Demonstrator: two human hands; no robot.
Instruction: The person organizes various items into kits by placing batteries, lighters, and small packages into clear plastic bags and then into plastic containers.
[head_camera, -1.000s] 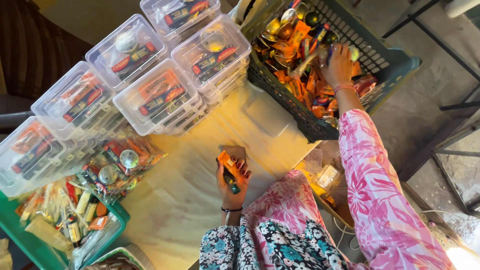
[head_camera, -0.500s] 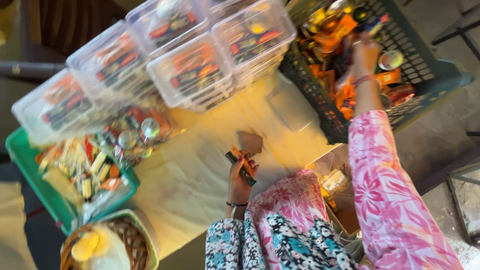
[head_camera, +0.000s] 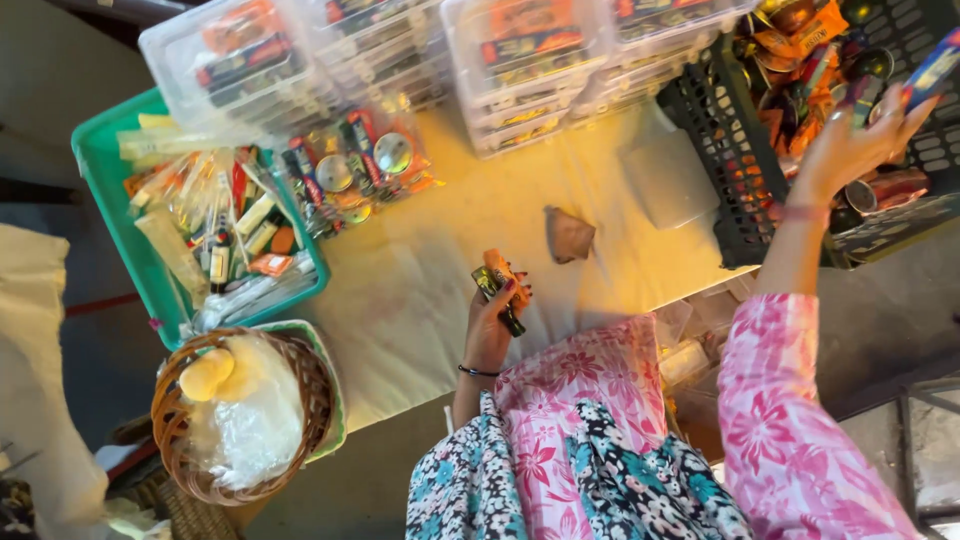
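My left hand (head_camera: 495, 315) is closed around a few small wrapped snack bars (head_camera: 497, 285), orange and dark, held over the cream cloth-covered table (head_camera: 420, 300). My right hand (head_camera: 850, 145) is raised above the dark plastic crate (head_camera: 730, 170) at the right, pinching a blue wrapped packet (head_camera: 935, 65) between its fingertips. The crate holds many orange and dark wrapped sweets and round tins. A small brown wrapper (head_camera: 568, 235) lies on the cloth just beyond my left hand.
Stacks of clear lidded boxes (head_camera: 530, 60) packed with snacks line the table's far edge. A clear bag of tins and packets (head_camera: 355, 170) lies beside a green tray (head_camera: 110, 180) of wrapped items. A wicker basket (head_camera: 235, 415) with a plastic bag sits at lower left.
My right hand has lifted out of the crate with a blue packet. The view has swung left, showing the green tray and basket. My left hand keeps its bars.
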